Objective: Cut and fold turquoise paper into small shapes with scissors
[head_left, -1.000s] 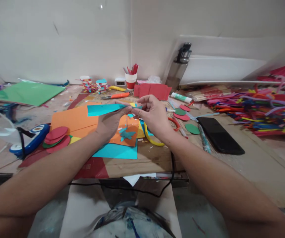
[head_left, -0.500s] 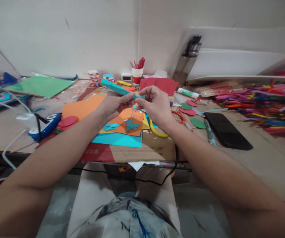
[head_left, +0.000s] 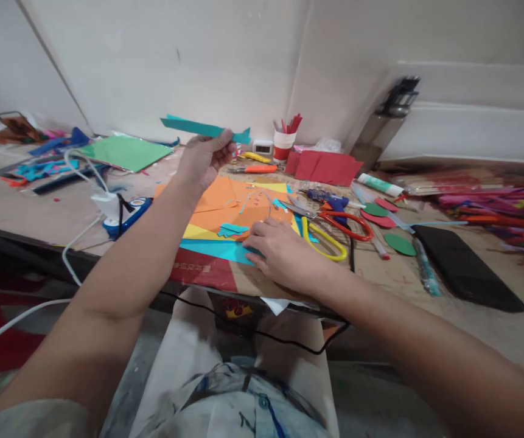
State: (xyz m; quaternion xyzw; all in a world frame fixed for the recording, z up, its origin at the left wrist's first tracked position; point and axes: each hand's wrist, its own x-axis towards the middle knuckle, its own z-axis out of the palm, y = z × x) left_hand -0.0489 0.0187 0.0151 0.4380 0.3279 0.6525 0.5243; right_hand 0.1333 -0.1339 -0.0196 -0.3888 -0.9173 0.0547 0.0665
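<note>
Up it goes in the left hand point(head_left: 207, 159), the blue paper strip point(head_left: 191, 126) pinched near its notched end, above the table point(head_left: 54, 213)! Light, bendy, easily creased, I'd reckon; best pinched flat, layers together. Right hand point(head_left: 284, 252), over the blue sheet point(head_left: 211, 250): grip, can't tell.

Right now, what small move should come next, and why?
Perhaps raise the right hand to steady the blue strip: the left hand alone holds it above the table, while the right is down low by the blue sheet.

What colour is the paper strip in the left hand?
The paper strip is turquoise; it shows best in the head view.
</note>
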